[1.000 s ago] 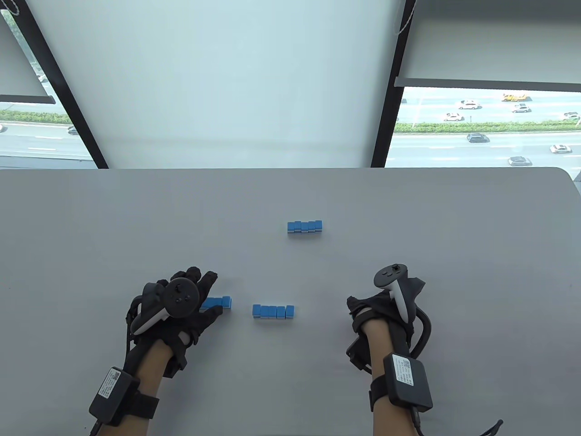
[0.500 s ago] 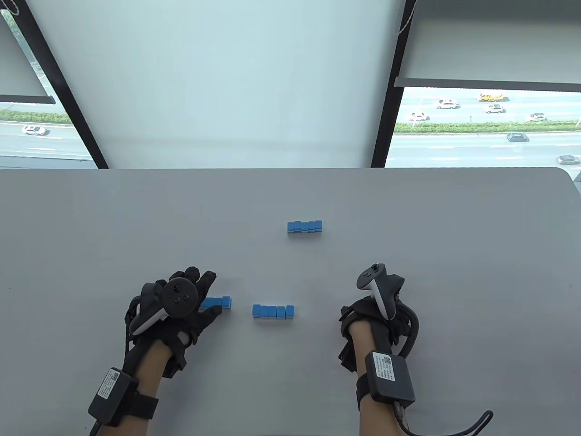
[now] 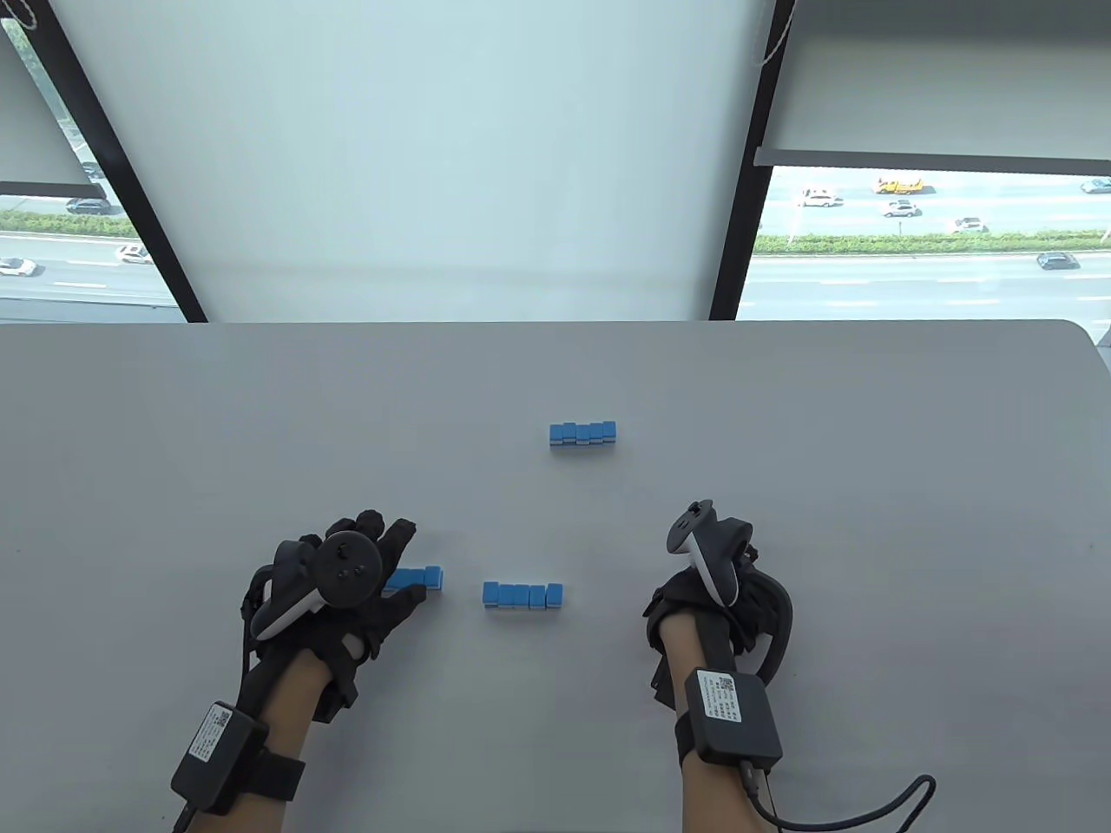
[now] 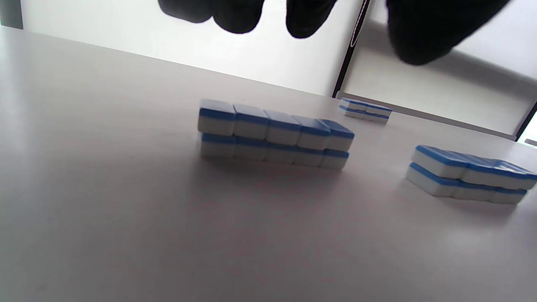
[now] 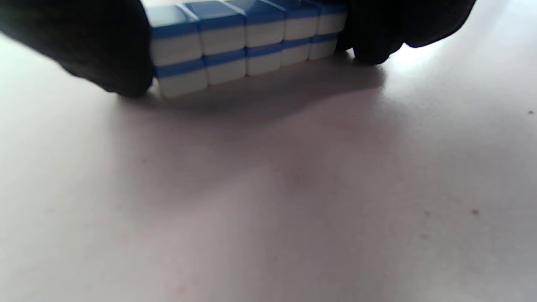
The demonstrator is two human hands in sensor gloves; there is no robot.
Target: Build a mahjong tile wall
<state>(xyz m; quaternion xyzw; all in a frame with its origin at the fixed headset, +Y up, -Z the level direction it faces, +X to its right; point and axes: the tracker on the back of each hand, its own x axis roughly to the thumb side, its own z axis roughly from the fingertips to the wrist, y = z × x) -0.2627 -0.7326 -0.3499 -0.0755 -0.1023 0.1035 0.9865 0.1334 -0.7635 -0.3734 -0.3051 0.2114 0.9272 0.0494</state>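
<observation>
So basically there are four little double-decker blocks of blue-backed mahjong tiles on the grey tabletop [image 3: 174,434], each one two layers high and around five tiles long. The far block [image 3: 582,433] sits around the middle of the tabletop, well apart from the others. The middle block [image 3: 523,595] is closer to the near edge, roughly halfway between the two hands. The left block [image 3: 417,577] is just to its left with a small gap, partly tucked under the left hand [image 3: 347,581]. That hand is spread, and in the left wrist view its fingertips [image 4: 239,14] hang above the left block [image 4: 275,134] without gripping it; can't tell from the table view whether the thumb touches it. The right hand [image 3: 712,599] is down on the tabletop on the right side, toward the near edge, and it covers its tiles in the table view. The right wrist view shows it though: the held block [image 5: 247,42] rests on the tabletop, pinched end to end, thumb on one end and fingers [image 5: 373,37] on the other.
</observation>
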